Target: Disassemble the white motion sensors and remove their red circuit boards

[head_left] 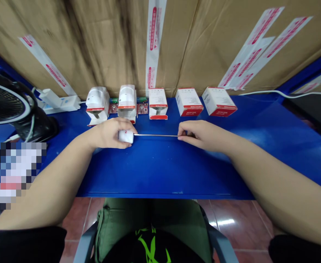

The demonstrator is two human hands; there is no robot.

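White housing (126,136): we are finding this small white plastic piece lying on the blue table (163,168), near the middle and just in front of the back row, with most of it hiding under the left hand.
Left hand (109,133): it is closing over the white housing from above, with the fingers wrapping it and pressing it to the table.
Right hand (201,134): it is pinching one end of a thin metal rod (155,135) between thumb and fingertips. We cannot tell whether a handle is hiding inside the grip.
Rod axis: it is running left to right, level with the table's front edge. Its tip is pointing at the housing's right end and touching it, but we cannot tell whether it is going inside.
Housing heading: the exposed end is facing right, toward the rod. The covering fingers are keeping us from reading its long axis.
Progress: we are judging the work as partly through. Two white units (97,98) are sitting on their boxes at the back left, while three closed boxes (189,101) beside them are carrying nothing on top. The piece in hand is not yet standing with the others.
Loose parts: red circuit boards (142,108) are lying between the back-row items.
Surroundings: a fan (4,104) and a power strip (57,101) are sitting at the left, with cardboard cartons (95,44) standing behind.
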